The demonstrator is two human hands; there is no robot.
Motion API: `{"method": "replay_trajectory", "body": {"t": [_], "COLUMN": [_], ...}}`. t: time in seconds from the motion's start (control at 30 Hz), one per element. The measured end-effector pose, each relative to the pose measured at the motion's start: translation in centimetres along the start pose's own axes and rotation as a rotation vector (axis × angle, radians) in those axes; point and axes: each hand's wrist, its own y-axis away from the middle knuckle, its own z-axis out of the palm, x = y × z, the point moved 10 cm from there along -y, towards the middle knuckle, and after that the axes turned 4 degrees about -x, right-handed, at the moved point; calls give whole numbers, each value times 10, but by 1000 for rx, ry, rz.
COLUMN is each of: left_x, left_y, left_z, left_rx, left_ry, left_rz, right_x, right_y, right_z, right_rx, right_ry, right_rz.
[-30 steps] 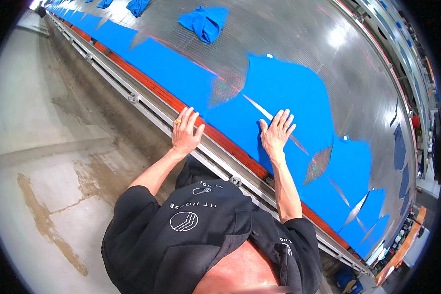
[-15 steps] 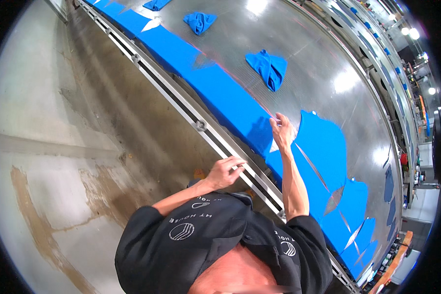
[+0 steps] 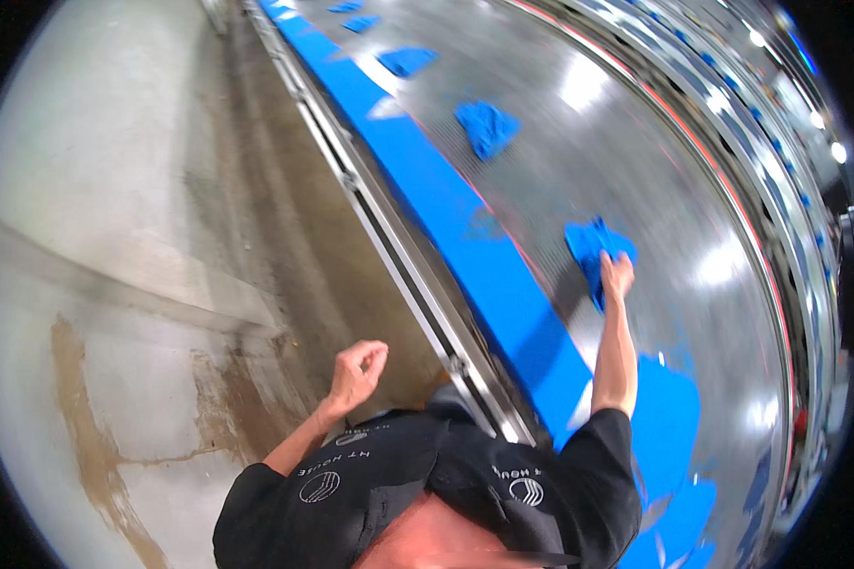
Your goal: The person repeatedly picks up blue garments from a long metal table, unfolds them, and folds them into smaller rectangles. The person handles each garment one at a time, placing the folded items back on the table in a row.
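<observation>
My right hand (image 3: 618,277) is stretched far over the shiny metal table (image 3: 636,171) and closes on the near edge of a crumpled blue cloth piece (image 3: 593,245). My left hand (image 3: 356,370) hangs off the table over the concrete floor, fingers curled in, holding nothing. Flat blue fabric (image 3: 474,256) runs in a long strip along the table's near edge, beside the metal rail (image 3: 399,256). More flat blue cut pieces (image 3: 669,427) lie by my right elbow.
Another bunched blue cloth (image 3: 487,125) lies farther along the table, with smaller blue pieces (image 3: 408,60) beyond it. The stained concrete floor (image 3: 142,284) fills the left side. Bright lamp reflections glare on the metal.
Both hands lay flat on the blue fabric at the table's edge. My left hand has come off the table and curled; my right arm has reached out to the crumpled cloth.
</observation>
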Motion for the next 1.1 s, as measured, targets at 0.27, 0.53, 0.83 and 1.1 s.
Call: {"method": "replay_trajectory", "body": {"t": [0.27, 0.53, 0.83, 1.1], "left_x": [-5, 31, -71, -87], "left_y": [-73, -189, -234, -237], "left_z": [15, 180, 188, 182], "left_rx": [-92, -685, -586, -700], "left_ry": [187, 955, 846, 752], "left_rz": [-260, -633, -892, -962], "right_x": [-27, -198, -286, -150], "right_y": [-5, 118, 238, 177], "right_z": [18, -14, 103, 59], "right_rx": [22, 187, -241, -113], "right_ry": [89, -60, -154, -208], "right_rz": [-47, -588, -502, 302]}}
